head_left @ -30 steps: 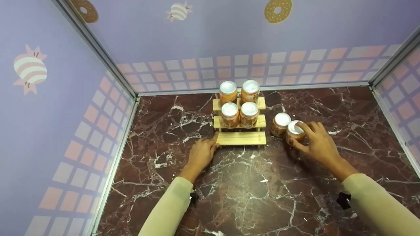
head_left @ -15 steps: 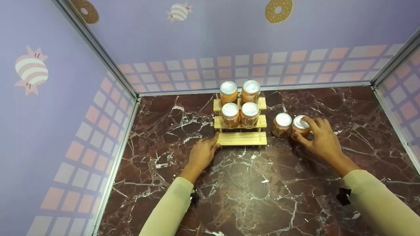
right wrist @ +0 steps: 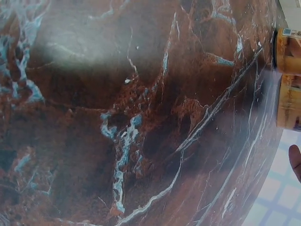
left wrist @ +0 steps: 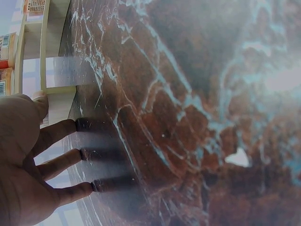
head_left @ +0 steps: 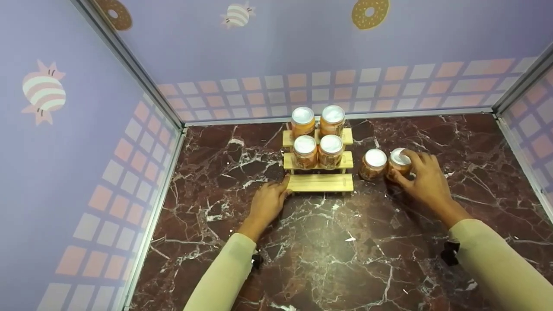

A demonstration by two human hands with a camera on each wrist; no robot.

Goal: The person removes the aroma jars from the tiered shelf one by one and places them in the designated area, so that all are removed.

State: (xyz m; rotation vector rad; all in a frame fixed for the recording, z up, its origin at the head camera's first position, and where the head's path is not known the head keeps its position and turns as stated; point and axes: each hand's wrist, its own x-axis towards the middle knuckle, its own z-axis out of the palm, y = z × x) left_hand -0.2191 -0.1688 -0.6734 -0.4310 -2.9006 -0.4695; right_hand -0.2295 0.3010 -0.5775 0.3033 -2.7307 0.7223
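Observation:
In the head view, my right hand (head_left: 425, 177) grips a small orange-labelled jar (head_left: 398, 169) by its side and pale lid. The jar stands just right of another such jar (head_left: 373, 170), with a narrow gap between them. My left hand (head_left: 268, 201) holds the left end of the lowest step of a three-step wooden rack (head_left: 320, 183). In the left wrist view, its thumb lies against the wood and several fingers (left wrist: 61, 169) reach down to the table. Two jars (head_left: 305, 159) sit on the middle step, two more (head_left: 332, 126) on the top step.
Dark red marble-patterned tabletop (head_left: 328, 250) spreads around the rack. A lilac back wall (head_left: 259, 47) with printed squares rises behind it, and side walls (head_left: 99, 172) flank the table. Both jars beside the rack show at the right edge of the right wrist view.
My right hand has shifted the gripped jar back and to the right, away from the jar beside it. The left hand stays on the rack. The view has drifted slightly.

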